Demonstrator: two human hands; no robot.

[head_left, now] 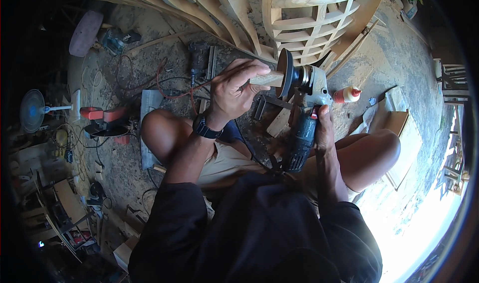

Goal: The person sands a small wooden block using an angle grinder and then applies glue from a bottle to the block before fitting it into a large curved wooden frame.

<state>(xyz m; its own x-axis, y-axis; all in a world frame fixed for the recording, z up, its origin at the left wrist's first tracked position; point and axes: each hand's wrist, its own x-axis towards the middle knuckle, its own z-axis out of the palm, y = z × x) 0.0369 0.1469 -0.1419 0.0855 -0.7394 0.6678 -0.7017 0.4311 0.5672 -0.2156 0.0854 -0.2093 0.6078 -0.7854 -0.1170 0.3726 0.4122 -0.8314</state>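
Note:
My left hand, with a dark watch on its wrist, pinches a small pale wood block. The block's right end meets the face of a round sanding disc, or lies very close to it. That disc is mounted on a blue-black angle grinder with a silver head. Around the grinder's body my right hand is closed, its thumb beside the red switch. The fingers on the tool's far side are hidden. Both hands are held above my crossed legs.
Curved wooden frames and a lattice of slats stand ahead. A red-capped bottle is right of the grinder. Leftward are a chop saw, a fan and a cordless tool. Cables and wood offcuts lie about.

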